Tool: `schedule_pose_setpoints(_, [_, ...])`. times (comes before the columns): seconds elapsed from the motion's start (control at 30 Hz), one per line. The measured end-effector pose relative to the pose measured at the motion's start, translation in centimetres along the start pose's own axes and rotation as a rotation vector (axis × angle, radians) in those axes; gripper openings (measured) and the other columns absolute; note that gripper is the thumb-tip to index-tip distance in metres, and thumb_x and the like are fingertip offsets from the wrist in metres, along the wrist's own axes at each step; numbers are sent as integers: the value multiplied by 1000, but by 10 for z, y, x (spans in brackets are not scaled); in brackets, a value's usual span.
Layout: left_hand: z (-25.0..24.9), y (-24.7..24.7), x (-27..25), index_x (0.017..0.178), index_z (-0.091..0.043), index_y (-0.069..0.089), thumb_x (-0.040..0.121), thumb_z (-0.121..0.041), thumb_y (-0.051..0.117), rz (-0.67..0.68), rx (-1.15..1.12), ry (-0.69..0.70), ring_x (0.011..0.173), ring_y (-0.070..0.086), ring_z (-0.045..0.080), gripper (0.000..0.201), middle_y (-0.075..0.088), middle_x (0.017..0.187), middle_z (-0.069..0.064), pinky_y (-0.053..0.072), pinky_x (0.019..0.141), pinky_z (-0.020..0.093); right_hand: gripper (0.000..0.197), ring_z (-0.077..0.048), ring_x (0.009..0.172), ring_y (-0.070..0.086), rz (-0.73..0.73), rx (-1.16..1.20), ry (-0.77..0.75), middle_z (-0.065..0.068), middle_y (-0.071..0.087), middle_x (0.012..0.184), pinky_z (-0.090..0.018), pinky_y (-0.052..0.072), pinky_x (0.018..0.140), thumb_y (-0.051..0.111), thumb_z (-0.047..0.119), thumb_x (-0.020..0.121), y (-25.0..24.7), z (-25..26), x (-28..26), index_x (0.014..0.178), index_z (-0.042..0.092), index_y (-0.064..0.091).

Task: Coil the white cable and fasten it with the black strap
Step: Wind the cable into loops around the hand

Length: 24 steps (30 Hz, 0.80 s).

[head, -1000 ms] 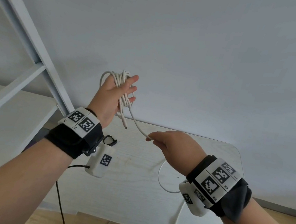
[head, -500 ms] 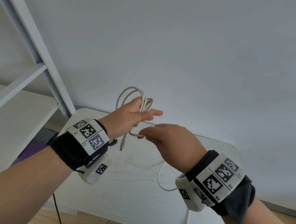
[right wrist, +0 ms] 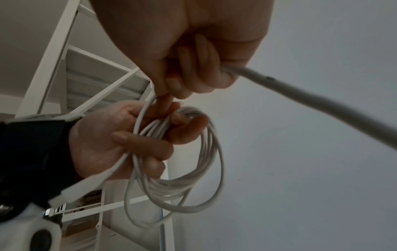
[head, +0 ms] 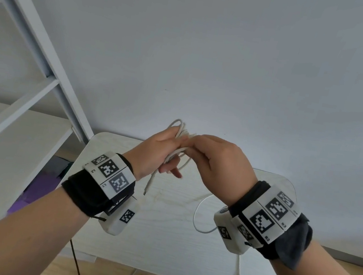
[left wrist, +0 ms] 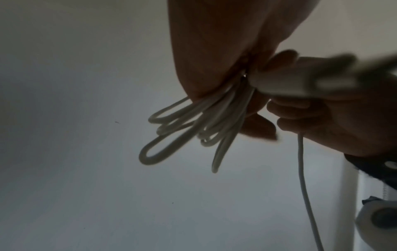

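My left hand [head: 159,151] grips the coiled white cable [right wrist: 182,169]; my right hand [head: 219,164], touching it, pinches the loose strand, which trails below onto the desk [head: 159,241].

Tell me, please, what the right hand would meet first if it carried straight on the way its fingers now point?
Most likely the left hand: the right hand points left, its fingertips already at the white cable coil held there.
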<state>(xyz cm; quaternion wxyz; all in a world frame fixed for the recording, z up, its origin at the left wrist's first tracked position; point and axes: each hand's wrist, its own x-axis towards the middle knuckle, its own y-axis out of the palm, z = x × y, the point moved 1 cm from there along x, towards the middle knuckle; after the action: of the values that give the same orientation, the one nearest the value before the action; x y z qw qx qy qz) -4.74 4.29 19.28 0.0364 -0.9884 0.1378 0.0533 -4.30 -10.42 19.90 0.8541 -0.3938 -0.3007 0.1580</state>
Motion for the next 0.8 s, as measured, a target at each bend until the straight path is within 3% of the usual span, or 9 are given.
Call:
schedule_pose_setpoints(0.07, [-2, 1, -2, 85, -7, 47, 101, -27, 30, 9, 49, 38, 34, 26, 8, 31, 45, 40, -7, 46, 50, 31, 22, -8, 63, 53, -35, 29, 10, 13, 59, 69, -39, 50, 58, 42, 29, 88, -2, 1, 0, 90, 19, 62])
schedule_pose_setpoints(0.13, [-2, 4, -5, 84, -7, 48, 99, -36, 24, 36, 115, 63, 35, 29, 7, 41, 54, 49, -6, 36, 45, 26, 7, -1, 58, 48, -85, 66, 47, 14, 56, 64, -34, 49, 57, 54, 26, 85, -7, 1, 1, 91, 22, 54])
schedule_pose_setpoints(0.27, [3, 7, -8, 79, -2, 46, 93, -55, 27, 53, 199, 40, 39, 27, 8, 58, 43, 53, -5, 27, 42, 23, 24, -2, 57, 48, -101, 44, 85, 6, 56, 68, -31, 48, 56, 67, 27, 79, -17, -2, 5, 93, 20, 49])
schedule_pose_setpoints(0.37, [4, 8, -8, 77, -2, 43, 91, -54, 35, 56, 148, 16, 39, 25, 6, 54, 37, 54, -5, 18, 45, 30, 23, -8, 56, 48, -96, 58, 108, 2, 58, 66, -29, 47, 57, 71, 30, 75, -18, -8, 7, 82, 18, 52])
schedule_pose_setpoints(0.43, [3, 8, -8, 73, -8, 45, 84, -53, 40, 50, 116, -16, 39, 25, 3, 47, 35, 50, -9, 17, 44, 26, 25, -12, 56, 48, -99, 113, 140, 0, 58, 64, -23, 43, 55, 74, 30, 72, -17, -12, 7, 76, 18, 52])
schedule_pose_setpoints(0.6, [5, 5, -7, 68, -15, 50, 80, -52, 45, 81, 30, -60, 39, 21, 6, 39, 30, 49, -6, 16, 43, 24, 29, -6, 53, 43, -64, 257, 226, 6, 51, 57, -14, 36, 51, 76, 33, 69, -14, -22, 7, 69, 15, 53])
schedule_pose_setpoints(0.7, [6, 6, -8, 57, -28, 61, 87, -49, 43, 106, -57, -73, 36, 18, 6, 41, 28, 46, -7, 12, 45, 28, 31, -5, 51, 41, -42, 329, 264, 7, 49, 57, -12, 36, 50, 76, 36, 69, -13, -31, 7, 66, 16, 53])
schedule_pose_setpoints(0.73, [6, 6, -8, 57, -25, 62, 90, -48, 43, 114, -94, -76, 35, 16, 7, 45, 27, 45, -7, 11, 45, 27, 31, -4, 49, 39, -39, 354, 275, 7, 47, 56, -12, 35, 49, 76, 35, 69, -12, -34, 7, 65, 15, 53])
schedule_pose_setpoints(0.8, [8, 2, -6, 63, -7, 54, 90, -46, 41, 133, -211, -86, 32, 15, 6, 49, 26, 43, -7, 13, 42, 19, 28, -3, 46, 36, -39, 397, 294, 8, 43, 53, -10, 32, 48, 74, 31, 72, -11, -40, 7, 63, 15, 53])
